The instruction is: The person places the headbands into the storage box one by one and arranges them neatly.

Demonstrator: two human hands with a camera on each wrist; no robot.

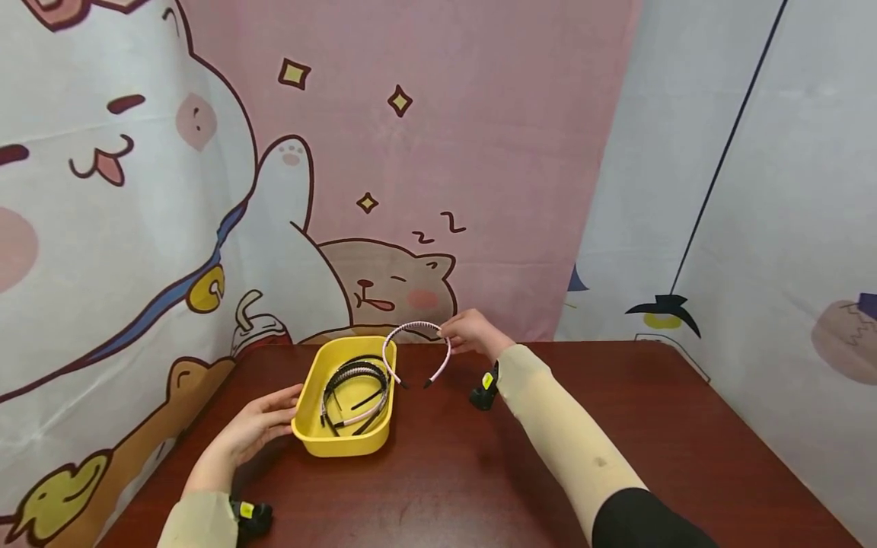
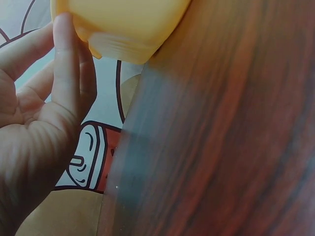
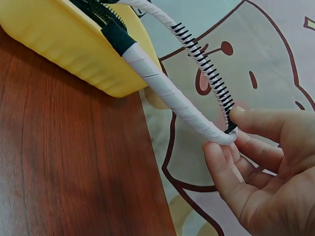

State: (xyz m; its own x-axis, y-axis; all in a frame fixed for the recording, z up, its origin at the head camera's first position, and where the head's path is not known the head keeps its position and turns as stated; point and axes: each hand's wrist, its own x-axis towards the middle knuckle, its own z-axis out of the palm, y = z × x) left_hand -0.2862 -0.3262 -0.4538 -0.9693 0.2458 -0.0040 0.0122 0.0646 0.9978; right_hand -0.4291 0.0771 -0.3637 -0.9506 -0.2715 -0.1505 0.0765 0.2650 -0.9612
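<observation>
A pale pink headband (image 1: 416, 326) with black tips and black teeth along its inner side is held up by my right hand (image 1: 471, 332). Thumb and fingers pinch its curve near one side, seen close in the right wrist view. Its tips point down, just right of a yellow plastic bin (image 1: 346, 449). Several headbands (image 1: 356, 369), mostly black with some pink, lie inside that bin. My left hand (image 1: 252, 428) touches the bin's left outer wall with extended fingers. In the left wrist view the fingertips rest against the yellow wall.
The bin stands on a dark reddish-brown wooden table (image 1: 445, 479), left of its middle. Behind the table hangs a cartoon-printed cloth (image 1: 507, 152). A small black device with a yellow label is strapped at each wrist.
</observation>
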